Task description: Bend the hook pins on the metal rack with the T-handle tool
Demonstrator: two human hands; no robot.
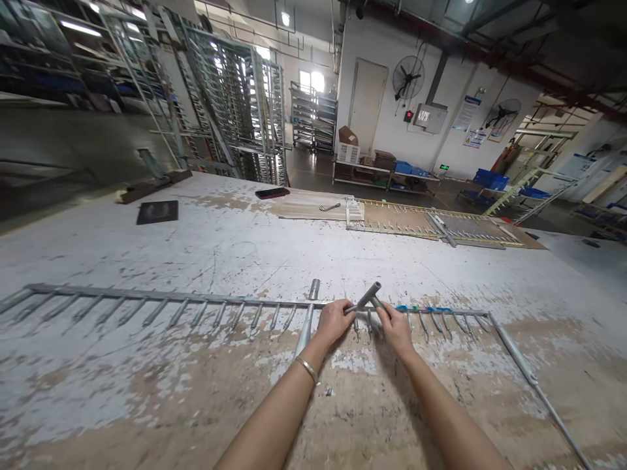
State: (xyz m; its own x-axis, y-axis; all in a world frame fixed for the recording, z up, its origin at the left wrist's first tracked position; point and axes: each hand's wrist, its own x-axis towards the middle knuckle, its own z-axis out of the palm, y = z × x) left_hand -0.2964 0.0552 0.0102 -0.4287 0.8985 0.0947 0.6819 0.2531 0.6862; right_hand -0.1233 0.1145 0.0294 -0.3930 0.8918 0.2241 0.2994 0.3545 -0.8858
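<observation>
A long grey metal frame [161, 296] with a row of springy hooks lies across the worktable. Over its rail, right of the middle, my left hand [336, 321] and my right hand [398, 331] are closed on a T-shaped metal tube piece [369, 295]. The left fingers grip its left end; the right fingers hold the arm that slopes down to the right. Part of the piece is hidden by the fingers. Just left of my left hand, a thicker metal tube [305, 331] crosses the rail. Blue marks [437, 309] show on the rail to the right.
The worktable [210, 248] has worn, peeling white paint. A wrench [330, 207], a dark phone-like object [272, 193] and a black plate [157, 212] lie farther back. Another hooked frame [392, 218] lies at the far right. Tall metal racks [235, 98] stand beyond the table.
</observation>
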